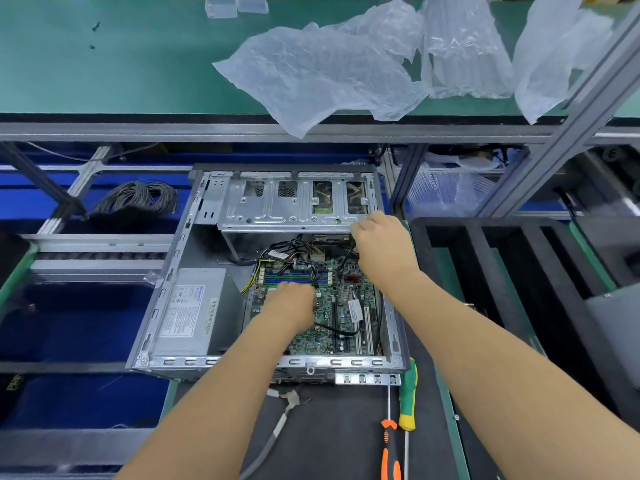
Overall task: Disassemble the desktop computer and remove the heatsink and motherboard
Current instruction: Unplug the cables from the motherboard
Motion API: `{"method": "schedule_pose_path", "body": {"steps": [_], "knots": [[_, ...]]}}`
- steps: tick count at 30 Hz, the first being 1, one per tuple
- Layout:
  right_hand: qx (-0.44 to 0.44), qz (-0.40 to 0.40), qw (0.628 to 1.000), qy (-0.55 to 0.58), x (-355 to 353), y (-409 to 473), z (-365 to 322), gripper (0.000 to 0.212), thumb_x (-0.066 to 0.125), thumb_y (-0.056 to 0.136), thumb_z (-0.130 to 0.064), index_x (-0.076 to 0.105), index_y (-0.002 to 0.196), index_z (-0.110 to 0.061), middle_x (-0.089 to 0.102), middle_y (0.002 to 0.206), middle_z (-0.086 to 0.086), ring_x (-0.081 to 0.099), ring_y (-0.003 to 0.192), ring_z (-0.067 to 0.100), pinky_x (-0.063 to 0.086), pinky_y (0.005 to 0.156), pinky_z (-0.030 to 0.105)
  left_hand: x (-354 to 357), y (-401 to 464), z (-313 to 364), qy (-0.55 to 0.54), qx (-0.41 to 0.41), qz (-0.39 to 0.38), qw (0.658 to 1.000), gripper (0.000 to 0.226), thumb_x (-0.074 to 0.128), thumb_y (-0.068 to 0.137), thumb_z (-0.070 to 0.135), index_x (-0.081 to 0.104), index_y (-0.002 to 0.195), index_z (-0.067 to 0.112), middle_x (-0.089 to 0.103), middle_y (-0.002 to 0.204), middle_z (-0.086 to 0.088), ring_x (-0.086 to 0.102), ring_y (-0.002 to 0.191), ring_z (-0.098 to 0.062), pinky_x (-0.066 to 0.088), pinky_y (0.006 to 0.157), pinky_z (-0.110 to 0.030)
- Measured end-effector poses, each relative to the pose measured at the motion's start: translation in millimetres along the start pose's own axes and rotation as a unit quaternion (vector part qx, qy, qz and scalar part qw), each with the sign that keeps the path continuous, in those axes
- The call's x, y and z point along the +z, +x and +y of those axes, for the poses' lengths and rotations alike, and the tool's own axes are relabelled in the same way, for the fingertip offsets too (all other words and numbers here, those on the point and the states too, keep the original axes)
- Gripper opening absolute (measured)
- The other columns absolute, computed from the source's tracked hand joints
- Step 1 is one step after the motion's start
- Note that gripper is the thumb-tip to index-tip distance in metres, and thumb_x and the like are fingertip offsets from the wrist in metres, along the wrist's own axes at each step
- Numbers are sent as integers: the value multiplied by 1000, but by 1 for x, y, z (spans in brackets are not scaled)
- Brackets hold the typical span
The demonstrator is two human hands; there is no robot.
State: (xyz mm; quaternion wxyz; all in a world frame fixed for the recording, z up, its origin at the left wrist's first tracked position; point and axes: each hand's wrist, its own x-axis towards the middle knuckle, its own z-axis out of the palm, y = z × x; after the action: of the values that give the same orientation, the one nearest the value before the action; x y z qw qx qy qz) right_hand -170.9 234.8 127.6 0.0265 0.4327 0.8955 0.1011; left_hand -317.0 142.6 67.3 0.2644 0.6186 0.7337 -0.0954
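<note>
While the bare-metal computer case (277,271) lies open on the dark surface (329,427), your left hand (292,306) presses the green motherboard (346,306) and your right hand (382,247) pinches black cables (348,259). Grey PSU (188,310) label unreadable. Crinkled plastic sheet (311,74) on green shelf (104,64).

You can read nothing here; the power supply label (188,308) carries print too small to make out.
</note>
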Motion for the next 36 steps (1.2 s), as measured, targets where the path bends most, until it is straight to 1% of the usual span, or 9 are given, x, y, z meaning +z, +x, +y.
{"method": "schedule_pose_path", "body": {"steps": [2, 4, 8, 11, 13, 17, 23, 30, 36], "knots": [[2, 6, 1000, 12, 1, -1, 0, 23, 52, 87, -9, 57, 110, -12, 61, 108, 3, 46, 109, 24, 37, 91, 34, 5, 6, 10, 87, 36, -8, 996, 33, 53, 89, 3, 60, 119, 17, 62, 115, -9, 51, 114, -30, 38, 99, -49], [4, 8, 1000, 22, 3, -1, 0, 24, 52, 87, -8, 57, 110, -12, 61, 109, 4, 46, 111, 25, 36, 91, 34, 9, 11, 17, 133, 77, -11, 988, 37, 53, 88, -1, 57, 120, 16, 62, 112, -8, 56, 109, -29, 36, 99, -48], [12, 14, 999, 44, 4, -1, 1, 27, 49, 84, -4, 58, 108, -11, 61, 109, 4, 45, 111, 25, 36, 92, 33, 10, 21, 25, 61, 112, -7, 992, 52, 47, 86, -11, 46, 133, 12, 56, 119, -16, 62, 89, -31, 49, 67, -38], [13, 16, 998, 54, 5, -1, 1, 26, 47, 84, -4, 58, 107, -12, 61, 108, 3, 45, 111, 25, 37, 91, 34, 8, 30, 33, 33, 121, 49, 991, 46, 51, 90, -5, 42, 133, 7, 50, 122, -18, 59, 102, -37, 50, 75, -41], [13, 20, 998, 59, 6, -1, 1, 24, 47, 86, -6, 57, 106, -13, 60, 108, 2, 44, 111, 24, 36, 91, 33, 8, 38, 39, 69, 126, 89, 986, 45, 50, 89, -5, 40, 131, 3, 48, 123, -20, 54, 111, -38, 49, 84, -43], [13, 25, 997, 67, 9, -1, 2, 24, 46, 87, -8, 57, 108, -12, 60, 110, 3, 43, 112, 24, 36, 91, 33, 8, 52, 45, 129, 107, 100, 981, 44, 50, 91, -1, 38, 134, 1, 45, 128, -21, 45, 121, -37, 50, 90, -45], [22, 34, 995, 89, 11, 0, 2, 23, 46, 85, -5, 61, 103, -9, 62, 107, 6, 46, 109, 27, 36, 91, 37, 7, 71, 44, 198, 133, 115, 964, 32, 49, 91, 1, 54, 123, 3, 60, 117, -14, 60, 107, -33, 51, 75, -43], [28, 38, 994, 97, 12, 0, 2, 27, 43, 86, -7, 61, 106, -10, 63, 109, 5, 46, 111, 27, 34, 92, 37, 6, 80, 35, 198, 163, 113, 960, 29, 47, 88, -4, 52, 116, 2, 64, 105, -16, 62, 97, -37, 47, 68, -42], [28, 31, 995, 95, 11, -1, 1, 27, 42, 87, -6, 59, 106, -10, 61, 111, 5, 44, 112, 26, 33, 93, 36, 8, 83, 34, 195, 168, 122, 959, 23, 47, 93, 3, 53, 115, 2, 63, 104, -17, 61, 95, -37, 48, 67, -44]]}}
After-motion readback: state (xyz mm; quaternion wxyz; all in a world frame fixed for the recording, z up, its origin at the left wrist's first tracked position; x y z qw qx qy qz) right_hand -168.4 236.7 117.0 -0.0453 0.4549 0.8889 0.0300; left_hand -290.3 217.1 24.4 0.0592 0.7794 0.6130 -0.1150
